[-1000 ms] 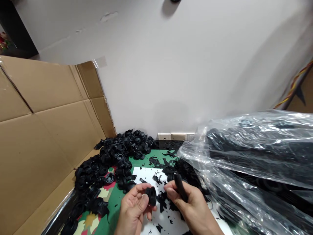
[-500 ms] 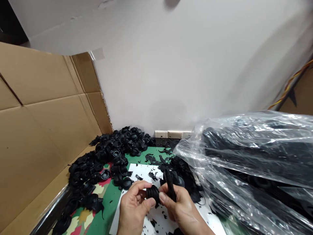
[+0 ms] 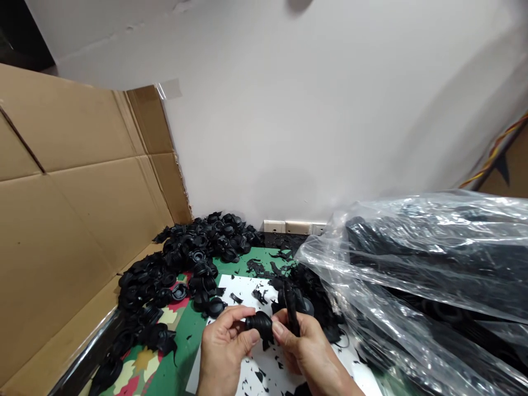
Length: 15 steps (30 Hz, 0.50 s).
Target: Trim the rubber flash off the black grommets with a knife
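A black ribbed rubber bellows boot (image 3: 259,323) lies on its side in the air over the white sheet. My left hand (image 3: 225,349) is closed on its left end, thumb below and fingers above. My right hand (image 3: 307,344) pinches the boot's right edge with thumb and forefinger. A dark, slim stick-like tool (image 3: 291,308) stands upright in the same hand, between thumb and fingers; its kind cannot be made out. Black rubber scraps (image 3: 259,377) are scattered on the white sheet (image 3: 231,283) under both hands.
A heap of black rubber boots (image 3: 198,242) runs along the left and back. Darker rubber trimmings (image 3: 309,280) pile up at right, beside a clear plastic bag (image 3: 412,264) with black parts inside. A cardboard panel (image 3: 91,192) stands at left, a white wall (image 3: 309,110) behind.
The boot looks stretched longer between my hands, with its right end pulled slightly rightward. The tool in my right hand has shifted a little to the right. The view has moved slightly.
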Motion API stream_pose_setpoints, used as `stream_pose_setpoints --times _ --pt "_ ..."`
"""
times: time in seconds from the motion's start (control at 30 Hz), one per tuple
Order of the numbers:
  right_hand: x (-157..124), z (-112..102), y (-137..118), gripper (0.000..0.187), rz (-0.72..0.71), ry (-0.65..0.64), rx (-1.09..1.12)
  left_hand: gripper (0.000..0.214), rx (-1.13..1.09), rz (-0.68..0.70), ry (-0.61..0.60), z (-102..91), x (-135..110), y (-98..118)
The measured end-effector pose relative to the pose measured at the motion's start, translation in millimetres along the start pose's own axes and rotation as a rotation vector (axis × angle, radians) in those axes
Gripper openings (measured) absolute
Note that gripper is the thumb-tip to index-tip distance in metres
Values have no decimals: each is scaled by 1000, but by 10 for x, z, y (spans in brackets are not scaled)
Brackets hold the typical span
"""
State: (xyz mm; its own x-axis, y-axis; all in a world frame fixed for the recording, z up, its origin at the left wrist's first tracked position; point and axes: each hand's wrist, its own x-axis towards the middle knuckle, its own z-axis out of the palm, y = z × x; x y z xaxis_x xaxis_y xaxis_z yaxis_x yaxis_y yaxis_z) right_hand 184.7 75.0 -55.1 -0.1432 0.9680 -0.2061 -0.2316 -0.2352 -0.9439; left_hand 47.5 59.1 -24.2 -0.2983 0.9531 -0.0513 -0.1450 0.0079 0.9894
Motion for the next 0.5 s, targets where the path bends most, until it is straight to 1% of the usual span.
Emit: stream_pose_setpoints --times 0.17,0.33,0.4,0.5 --pt "5 20 0 30 29 12 15 23 14 -27 0 4 -1 -14" --pt "2 26 -54 32 -4 22 -21 41 -41 -174 -68 -14 40 -78" --pt "-16 33 -107 29 -37 16 -55 47 -79 -236 -62 -26 61 -99" --pt "-56 85 -181 25 -88 -44 -75 50 -110 -281 -58 -34 74 -122"
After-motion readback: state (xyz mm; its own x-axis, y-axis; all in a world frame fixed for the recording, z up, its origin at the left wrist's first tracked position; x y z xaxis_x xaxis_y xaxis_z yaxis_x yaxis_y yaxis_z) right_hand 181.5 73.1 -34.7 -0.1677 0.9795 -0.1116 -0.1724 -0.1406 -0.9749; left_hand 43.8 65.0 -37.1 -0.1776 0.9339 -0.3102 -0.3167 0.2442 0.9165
